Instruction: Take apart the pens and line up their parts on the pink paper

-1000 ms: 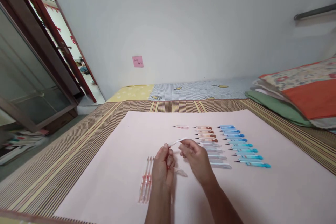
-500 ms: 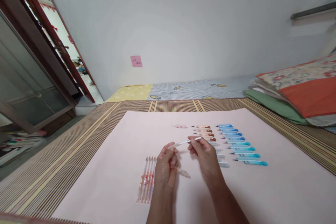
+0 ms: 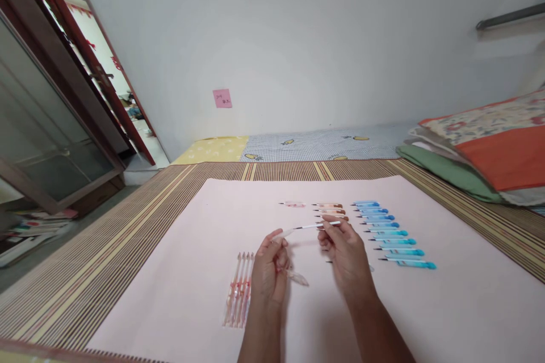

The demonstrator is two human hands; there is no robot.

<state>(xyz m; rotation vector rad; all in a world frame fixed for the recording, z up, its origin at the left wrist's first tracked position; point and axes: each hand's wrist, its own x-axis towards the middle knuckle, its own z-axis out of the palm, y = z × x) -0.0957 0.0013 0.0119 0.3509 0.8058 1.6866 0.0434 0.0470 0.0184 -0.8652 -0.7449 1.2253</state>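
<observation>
My left hand [image 3: 269, 272] is closed, pinching a clear tapered pen piece [image 3: 286, 233] between thumb and forefinger. A second clear pen barrel part [image 3: 298, 278] sticks out from its lower fingers. With closed fingertips my right hand [image 3: 344, 258] grips a white pen refill [image 3: 314, 226]. The refill's dark tip points left and lies right at the open end of the clear piece. Beside my left wrist lies a row of clear pens [image 3: 238, 289] with red marks, partly hidden by the arm.
On the pink sheet [image 3: 179, 283], blue pen barrels with refills [image 3: 400, 241] form a column at right. Brown ones [image 3: 330, 211] lie beyond my right hand, and a pink one [image 3: 293, 204] to their left. Folded bedding [image 3: 489, 164] is stacked at far right.
My right hand has moved right, drawing the refill out of the clear piece so that its dark tip now shows. My left hand has stayed nearly in place.
</observation>
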